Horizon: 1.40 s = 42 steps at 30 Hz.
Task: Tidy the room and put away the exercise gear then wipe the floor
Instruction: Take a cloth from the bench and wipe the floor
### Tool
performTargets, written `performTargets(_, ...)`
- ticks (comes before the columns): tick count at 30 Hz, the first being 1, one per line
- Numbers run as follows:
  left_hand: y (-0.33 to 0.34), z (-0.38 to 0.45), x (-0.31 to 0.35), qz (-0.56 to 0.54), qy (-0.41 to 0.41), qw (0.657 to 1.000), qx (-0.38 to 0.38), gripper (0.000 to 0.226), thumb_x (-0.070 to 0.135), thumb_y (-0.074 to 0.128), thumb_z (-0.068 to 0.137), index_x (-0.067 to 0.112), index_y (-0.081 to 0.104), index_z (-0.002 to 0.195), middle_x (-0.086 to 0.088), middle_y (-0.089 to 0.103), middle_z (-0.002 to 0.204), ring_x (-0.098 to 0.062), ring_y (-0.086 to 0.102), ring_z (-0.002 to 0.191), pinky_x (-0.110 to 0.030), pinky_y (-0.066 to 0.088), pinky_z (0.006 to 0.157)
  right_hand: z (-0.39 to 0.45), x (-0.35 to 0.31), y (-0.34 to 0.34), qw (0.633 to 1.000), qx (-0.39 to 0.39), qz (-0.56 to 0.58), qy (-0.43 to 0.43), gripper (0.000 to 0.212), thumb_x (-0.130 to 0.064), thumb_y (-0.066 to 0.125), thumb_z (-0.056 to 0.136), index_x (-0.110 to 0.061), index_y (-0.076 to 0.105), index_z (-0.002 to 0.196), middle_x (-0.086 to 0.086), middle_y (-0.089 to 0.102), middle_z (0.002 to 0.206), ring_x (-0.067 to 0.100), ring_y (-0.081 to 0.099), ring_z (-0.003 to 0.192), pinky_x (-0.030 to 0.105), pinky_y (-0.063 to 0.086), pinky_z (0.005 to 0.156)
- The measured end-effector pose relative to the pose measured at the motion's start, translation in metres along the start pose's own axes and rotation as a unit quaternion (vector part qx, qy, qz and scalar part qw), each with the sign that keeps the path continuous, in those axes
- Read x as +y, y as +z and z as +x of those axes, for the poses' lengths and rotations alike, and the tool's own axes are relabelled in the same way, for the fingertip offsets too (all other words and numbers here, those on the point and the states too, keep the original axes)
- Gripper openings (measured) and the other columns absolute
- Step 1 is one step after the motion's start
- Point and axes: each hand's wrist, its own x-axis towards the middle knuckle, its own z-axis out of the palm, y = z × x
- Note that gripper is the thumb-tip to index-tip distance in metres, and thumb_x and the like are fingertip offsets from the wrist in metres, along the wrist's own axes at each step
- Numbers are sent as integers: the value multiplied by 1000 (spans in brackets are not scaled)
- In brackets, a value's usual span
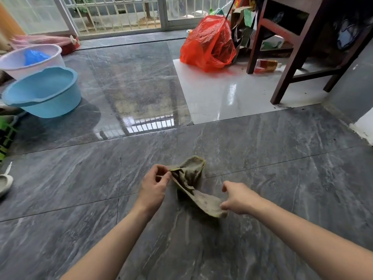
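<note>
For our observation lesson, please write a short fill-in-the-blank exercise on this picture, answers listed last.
1. Both hands, left hand and right hand, grip a crumpled olive-green ____.
2. The round light-blue plastic basin stands in front of a ____ basin.
3. The red-orange plastic bag sits beside a dark wooden ____.

Answers: cloth; white; table

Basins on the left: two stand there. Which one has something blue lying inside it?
The white basin, farther from the person's hands, holds a blue crumpled thing. The light blue basin in front of it shows only its bare inside.
</note>
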Motion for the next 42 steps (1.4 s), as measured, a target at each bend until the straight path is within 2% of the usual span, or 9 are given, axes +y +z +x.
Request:
performTargets(5, 1, 8, 22, 90, 55, 993, -56, 10, 15, 61, 91, 22, 59, 84, 6, 61, 74, -4, 51, 64, -24, 43, 63, -7, -44, -20, 967, 180, 48, -175, 50, -35, 68, 80, -26, 48, 125, 0, 56, 114, 20, 58, 105, 38, 51, 86)
performTargets(9, -10, 11, 38, 83, 80, 983, -142, 12, 12, 63, 90, 23, 61, 85, 8, 61, 72, -7, 51, 62, -28, 45, 61, -7, -68, -43, 929, 177, 95, -311, 48, -29, 69, 83, -32, 52, 128, -6, 49, 118, 4, 51, 101, 24, 47, 89)
performTargets(12, -24, 15, 53, 127, 110, 970, -177, 15, 14, 63, 90, 27, 61, 83, 9, 61, 74, -5, 50, 63, -19, 42, 60, -8, -75, -55, 917, 215, 87, -324, 15, -31, 69, 86, -24, 67, 100, -5, 53, 106, 6, 50, 93, 28, 49, 81)
performTargets(16, -40, 23, 78, 186, 139, 953, -192, 13, 14, 62, 90, 26, 63, 85, 9, 64, 77, -2, 53, 65, -14, 42, 60, -8, -77, -69, 915, 233, 55, -324, 9, -30, 66, 87, -21, 66, 89, -6, 58, 100, 7, 51, 92, 33, 51, 79)
performTargets(20, -51, 33, 96, 283, 172, 914, -234, 8, 17, 60, 91, 24, 62, 90, 13, 64, 83, 1, 56, 72, -13, 42, 64, -2, -80, -78, 926, 183, 25, -330, 19, -39, 68, 84, -28, 61, 98, -10, 57, 102, 5, 52, 88, 27, 49, 75)
performTargets(25, -66, 27, 128, 408, 158, 867, -238, 5, 24, 57, 91, 27, 59, 95, 8, 65, 93, -13, 59, 82, -37, 52, 71, -22, -101, -85, 955, 109, 80, -265, 29, -45, 73, 77, -29, 62, 98, -8, 59, 95, 4, 54, 76, 28, 50, 73)
performTargets(30, -88, 0, 206, 440, 120, 855, -246, 4, 24, 53, 91, 25, 55, 93, 3, 66, 92, -17, 57, 77, -31, 42, 61, -89, -147, -123, 971, 54, 99, -211, 33, -37, 76, 75, -20, 63, 100, 0, 61, 99, 17, 60, 86, 37, 52, 78)
performTargets(37, -178, -43, 346, 422, 6, 873, -245, 7, 26, 50, 93, 23, 55, 98, 2, 64, 97, -17, 59, 85, -38, 53, 72, -199, -202, -252, 982, -7, 76, -173, 30, -39, 69, 80, -23, 59, 104, -3, 60, 101, 13, 59, 89, 35, 54, 78)
performTargets(42, -240, -87, 483, 409, -56, 887, -209, 3, 26, 50, 93, 24, 53, 93, 7, 62, 94, -11, 55, 81, -20, 35, 57, -301, -276, -347, 973, -40, 20, -224, 34, -45, 63, 80, -24, 59, 106, -4, 59, 106, 17, 60, 95, 35, 53, 77)
